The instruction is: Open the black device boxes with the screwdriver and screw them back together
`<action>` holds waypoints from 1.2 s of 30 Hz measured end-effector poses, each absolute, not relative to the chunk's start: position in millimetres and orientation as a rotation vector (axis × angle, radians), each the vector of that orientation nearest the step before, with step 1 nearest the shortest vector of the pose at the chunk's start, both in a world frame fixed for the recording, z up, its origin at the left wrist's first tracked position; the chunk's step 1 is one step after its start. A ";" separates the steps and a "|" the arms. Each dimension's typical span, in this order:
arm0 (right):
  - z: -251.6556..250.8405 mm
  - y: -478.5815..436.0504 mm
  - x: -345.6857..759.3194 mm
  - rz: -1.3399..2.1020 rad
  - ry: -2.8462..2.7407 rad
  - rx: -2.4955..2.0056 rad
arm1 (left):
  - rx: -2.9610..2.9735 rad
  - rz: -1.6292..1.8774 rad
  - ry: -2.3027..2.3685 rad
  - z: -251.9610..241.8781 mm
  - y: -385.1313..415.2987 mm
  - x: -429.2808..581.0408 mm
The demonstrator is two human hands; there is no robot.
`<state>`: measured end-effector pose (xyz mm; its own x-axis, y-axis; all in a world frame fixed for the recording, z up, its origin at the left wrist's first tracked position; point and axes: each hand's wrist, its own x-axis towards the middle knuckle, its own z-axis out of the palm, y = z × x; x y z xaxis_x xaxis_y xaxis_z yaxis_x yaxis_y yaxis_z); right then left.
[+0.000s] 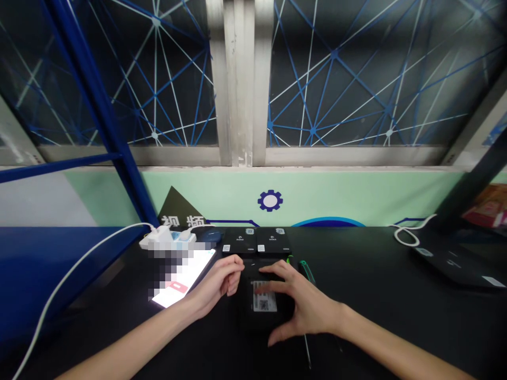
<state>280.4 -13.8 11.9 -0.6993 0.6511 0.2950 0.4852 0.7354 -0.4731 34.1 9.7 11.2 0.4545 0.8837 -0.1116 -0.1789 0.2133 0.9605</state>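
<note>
A black box-shaped device lies on the dark table in front of me, a white printed label on its upper face. My right hand rests over it with spread fingers, fingertips on the top and label, thumb near the front right edge. At the device's far left corner, my left hand is closed with thumb and fingers pressed together; anything between them is too small to make out. Beside my right hand lies a tool with a green and black handle; a thin metal shaft shows below the wrist.
Two flat black boxes stand side by side behind the device. On the left are a lit phone-like screen, a dark mouse-shaped object and a white power strip with a cable. Rightward lie another black device and white cable.
</note>
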 end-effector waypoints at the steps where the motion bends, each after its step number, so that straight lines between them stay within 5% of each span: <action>1: 11.6 -13.9 280.4 0.510 -2.487 -0.866 | 1.108 0.855 0.792 11.1 9.8 34.2; 36: 9.4 -12.9 276.6 0.548 -2.416 -0.876 | 1.123 0.849 0.787 11.4 10.4 34.3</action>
